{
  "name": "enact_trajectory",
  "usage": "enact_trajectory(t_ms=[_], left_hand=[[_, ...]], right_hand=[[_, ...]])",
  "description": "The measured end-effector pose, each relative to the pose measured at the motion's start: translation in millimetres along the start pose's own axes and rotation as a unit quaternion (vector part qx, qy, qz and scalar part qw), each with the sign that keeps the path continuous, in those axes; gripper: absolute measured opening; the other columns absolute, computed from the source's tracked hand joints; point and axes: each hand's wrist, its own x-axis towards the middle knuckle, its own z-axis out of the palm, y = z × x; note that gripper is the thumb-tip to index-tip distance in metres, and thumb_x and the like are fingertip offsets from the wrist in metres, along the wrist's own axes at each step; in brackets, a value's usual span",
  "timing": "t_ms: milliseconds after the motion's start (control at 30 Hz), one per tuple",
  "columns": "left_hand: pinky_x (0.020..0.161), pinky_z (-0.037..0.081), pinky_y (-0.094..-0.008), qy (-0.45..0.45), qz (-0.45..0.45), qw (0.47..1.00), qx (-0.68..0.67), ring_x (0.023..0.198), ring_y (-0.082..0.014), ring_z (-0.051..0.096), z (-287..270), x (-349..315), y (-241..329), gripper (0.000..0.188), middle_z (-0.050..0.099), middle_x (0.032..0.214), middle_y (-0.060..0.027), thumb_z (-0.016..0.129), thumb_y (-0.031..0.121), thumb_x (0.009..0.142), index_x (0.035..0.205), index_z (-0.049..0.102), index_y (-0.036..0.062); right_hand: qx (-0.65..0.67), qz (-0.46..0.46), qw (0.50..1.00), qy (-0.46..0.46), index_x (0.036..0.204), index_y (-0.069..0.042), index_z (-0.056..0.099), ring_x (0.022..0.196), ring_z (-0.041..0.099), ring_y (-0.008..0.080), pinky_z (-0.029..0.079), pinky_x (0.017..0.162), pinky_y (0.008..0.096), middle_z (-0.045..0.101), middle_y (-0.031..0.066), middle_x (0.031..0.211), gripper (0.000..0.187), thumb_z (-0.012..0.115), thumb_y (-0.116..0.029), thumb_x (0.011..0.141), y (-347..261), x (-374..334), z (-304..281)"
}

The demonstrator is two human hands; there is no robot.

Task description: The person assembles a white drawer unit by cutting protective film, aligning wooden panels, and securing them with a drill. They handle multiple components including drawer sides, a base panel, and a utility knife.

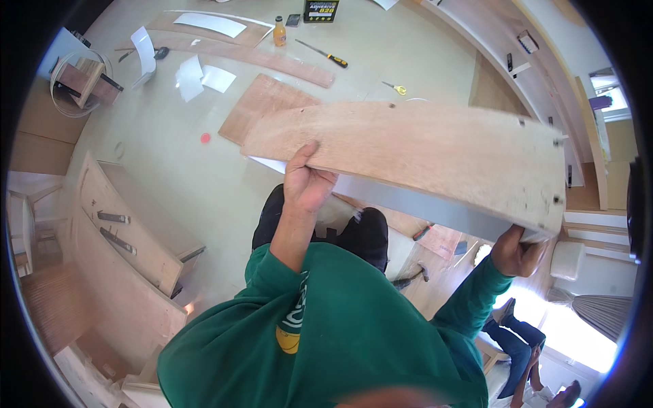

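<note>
Pale floor [218, 183], wooden panel [422, 143] in both hands

Before the person in green [381, 319], the panel is held above the floor. The left hand [309, 180] grasps its near edge; the right hand [518, 253] clasps its near right corner.

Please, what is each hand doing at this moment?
Left hand: closed on the near edge of the wooden board, thumb on its face.
Right hand: closed on the same board, near its right end.
</note>
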Motion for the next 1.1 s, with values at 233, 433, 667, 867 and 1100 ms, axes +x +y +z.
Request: enact_trajectory(t_ms=[233, 433, 667, 867, 1100], left_hand=[[0.100, 0.046, -0.0420, -0.001, -0.060, 0.984, 0.166, 0.113, -0.0268, 0.060, -12.5, 19.8, -16.9, 0.034, 0.062, 0.120, -0.0166, 0.057, 0.002, 0.089, 0.121, 0.052, -0.0073], [0.093, 0.047, -0.0397, 0.036, -0.053, 0.951, 0.302, 0.106, -0.0232, 0.061, -52.4, 87.2, -10.3, 0.028, 0.066, 0.111, -0.0143, 0.064, 0.001, 0.084, 0.111, 0.060, -0.0029], [0.091, 0.049, -0.0388, 0.145, -0.047, 0.937, 0.315, 0.102, -0.0238, 0.063, -126.7, 147.6, 44.0, 0.029, 0.067, 0.108, -0.0121, 0.066, 0.001, 0.082, 0.110, 0.061, -0.0007], [0.097, 0.047, -0.0391, 0.174, -0.052, 0.937, 0.298, 0.104, -0.0245, 0.063, -152.3, 164.3, 48.9, 0.031, 0.067, 0.110, -0.0117, 0.065, 0.005, 0.083, 0.114, 0.060, 0.0008], [0.082, 0.054, -0.0384, 0.248, -0.111, 0.851, 0.449, 0.098, -0.0236, 0.066, -104.3, 121.8, 48.4, 0.035, 0.066, 0.112, -0.0128, 0.066, 0.015, 0.088, 0.118, 0.059, -0.0003]], right_hand=[[0.032, 0.311, 0.950, -0.003, 0.111, 0.009, 0.063, 0.096, 0.064, 0.0215, 0.051, 0.085, 0.0328, 0.067, 0.0157, 0.110, 0.032, 0.072, -0.002, 0.082, 82.8, -206.6, -11.2], [0.048, 0.509, 0.850, -0.125, 0.105, 0.010, 0.064, 0.084, 0.065, 0.0176, 0.053, 0.080, 0.0318, 0.069, 0.0119, 0.097, 0.031, 0.071, 0.002, 0.076, 123.7, -318.0, 60.2], [0.012, 0.531, 0.828, -0.182, 0.105, 0.008, 0.067, 0.084, 0.067, 0.0209, 0.053, 0.075, 0.0369, 0.072, 0.0157, 0.097, 0.028, 0.068, -0.008, 0.081, 96.8, -349.8, 138.5], [0.018, 0.535, 0.828, -0.170, 0.101, 0.007, 0.068, 0.086, 0.068, 0.0256, 0.052, 0.074, 0.0374, 0.072, 0.0188, 0.095, 0.026, 0.064, -0.012, 0.085, 103.8, -395.8, 163.1], [-0.012, 0.591, 0.717, -0.369, 0.110, 0.005, 0.066, 0.086, 0.068, 0.0267, 0.053, 0.079, 0.0369, 0.072, 0.0160, 0.091, 0.034, 0.065, -0.017, 0.085, 81.5, -385.0, 128.7]])
